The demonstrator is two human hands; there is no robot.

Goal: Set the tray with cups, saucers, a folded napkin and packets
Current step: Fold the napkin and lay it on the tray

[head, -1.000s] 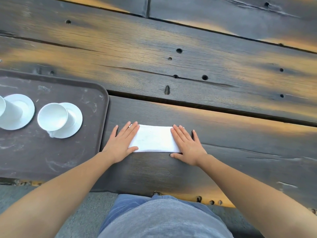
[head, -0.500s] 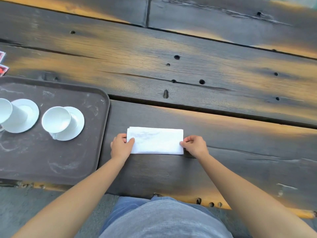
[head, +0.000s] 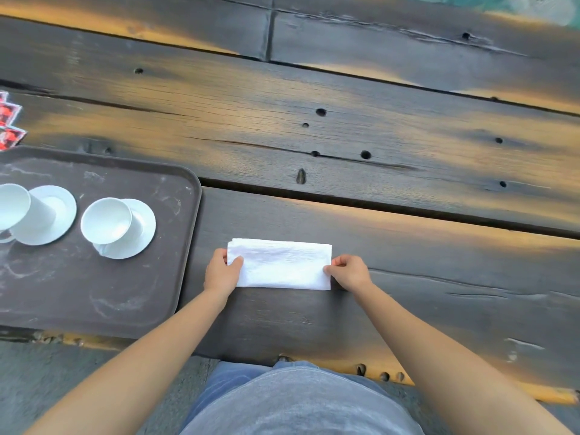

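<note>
Napkin [head: 281,265], white, folded into a long rectangle, lying flat on the dark wooden table [head: 345,136] just right of the tray [head: 185,246], not on it. Left hand [head: 222,271] pinching the napkin's 9 o'clock end, thumb on top, other fingers curled beneath or behind the edge. Right hand [head: 349,272] pinching the 3 o'clock end, thumb and fingertips meeting at the short edge. Both hands closed on the napkin, forearms reaching in from 6 o'clock.

Brown tray at 9 o'clock from the napkin, scuffed with pale marks. On it, two white cups, each on a white saucer: nearer cup [head: 106,221] on saucer [head: 142,237], farther cup [head: 14,207] on saucer [head: 59,215], partly cut by the frame's left edge. Red packets [head: 9,127] on the table at 12 o'clock from the tray, beyond its far rim, off the tray.
</note>
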